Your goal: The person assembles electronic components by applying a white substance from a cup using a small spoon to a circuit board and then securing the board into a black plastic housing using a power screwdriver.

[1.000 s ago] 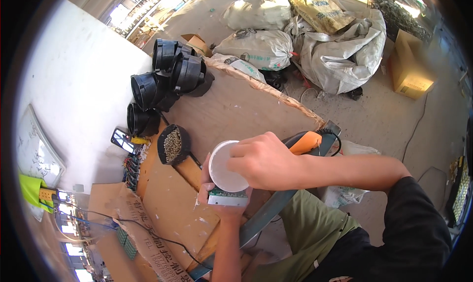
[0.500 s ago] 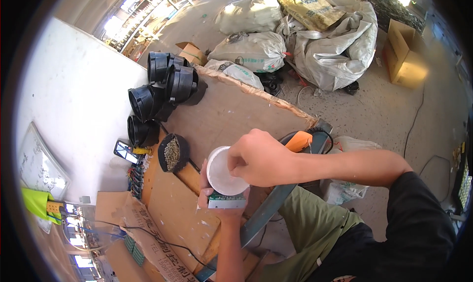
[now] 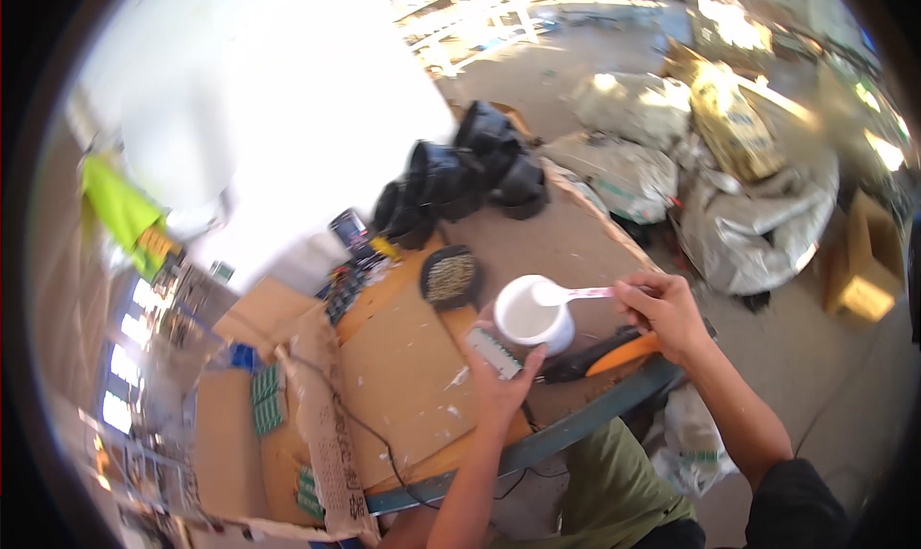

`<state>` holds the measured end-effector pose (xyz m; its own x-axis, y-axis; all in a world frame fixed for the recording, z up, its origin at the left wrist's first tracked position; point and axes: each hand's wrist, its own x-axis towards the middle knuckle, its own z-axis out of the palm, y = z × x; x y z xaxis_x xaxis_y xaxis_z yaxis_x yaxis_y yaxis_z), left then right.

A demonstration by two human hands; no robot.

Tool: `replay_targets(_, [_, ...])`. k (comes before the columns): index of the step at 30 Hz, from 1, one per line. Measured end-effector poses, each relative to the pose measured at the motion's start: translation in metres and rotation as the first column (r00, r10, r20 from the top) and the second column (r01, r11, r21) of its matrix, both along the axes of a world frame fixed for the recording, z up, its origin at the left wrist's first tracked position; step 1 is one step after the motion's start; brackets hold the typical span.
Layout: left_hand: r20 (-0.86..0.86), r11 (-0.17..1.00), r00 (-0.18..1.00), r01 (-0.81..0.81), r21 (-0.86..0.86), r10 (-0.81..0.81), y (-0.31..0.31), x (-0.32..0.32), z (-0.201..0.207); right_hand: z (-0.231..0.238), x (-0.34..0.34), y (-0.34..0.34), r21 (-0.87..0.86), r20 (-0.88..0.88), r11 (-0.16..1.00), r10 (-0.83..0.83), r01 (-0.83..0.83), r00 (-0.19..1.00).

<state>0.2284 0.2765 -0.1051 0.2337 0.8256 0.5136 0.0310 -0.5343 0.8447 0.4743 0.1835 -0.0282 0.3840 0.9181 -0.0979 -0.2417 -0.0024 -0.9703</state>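
My left hand (image 3: 504, 384) is closed around a white plastic tub (image 3: 559, 338) and also holds a small green circuit board with a silver metal plate (image 3: 496, 353) against its side. The tub is open at the top, and its pale inside shows. To its right, my right hand (image 3: 664, 309) pinches the handle of a white spoon (image 3: 587, 293) with pinkish marks. The spoon's bowl is over the tub's mouth; whether anything is in it I cannot tell.
A black bowl of small pellet-like pieces (image 3: 451, 278) stands left of the tub. Behind it are several black plastic housings (image 3: 446, 179). An orange and black tool (image 3: 624, 354) lies by the table's front edge. Green boards (image 3: 269, 398) sit in a carton; stuffed sacks (image 3: 758, 223) lie on the floor.
My right hand has moved right from over the tub, and the spoon now shows in it. The view has turned, so the bench sits farther right. The left hand still holds tub and board.
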Motion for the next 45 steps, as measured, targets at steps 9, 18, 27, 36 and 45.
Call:
replay_targets(9, [0.074, 0.985, 0.996, -0.045, -0.167, 0.058, -0.075, -0.064, 0.053, 0.011, -0.025, 0.001, 0.163, -0.374, 0.986, 0.102, -0.043, 0.922])
replay_targets(18, [-0.045, 0.969, 0.998, -0.045, -0.244, 0.035, -0.136, -0.112, 0.062, -0.001, -0.119, -0.044, 0.17, -0.264, 0.909, 0.414, -0.381, 0.871])
replay_targets(27, [0.005, 0.979, 1.0, -0.019, -0.201, 0.02, -0.154, -0.142, 0.043, 0.0, -0.16, -0.067, 0.123, -0.062, 0.847, 0.526, -0.516, 0.848])
replay_targets(36, [0.004, 0.984, 1.0, 0.022, -0.175, -0.022, -0.167, -0.146, 0.047, 0.011, -0.163, -0.062, 0.085, 0.164, 0.839, 0.52, -0.537, 0.839])
replay_targets(45, [-0.042, 0.989, 0.999, 0.019, -0.148, -0.026, -0.178, -0.142, 0.062, 0.027, -0.156, -0.047, 0.168, 0.226, 0.861, 0.441, -0.48, 0.869])
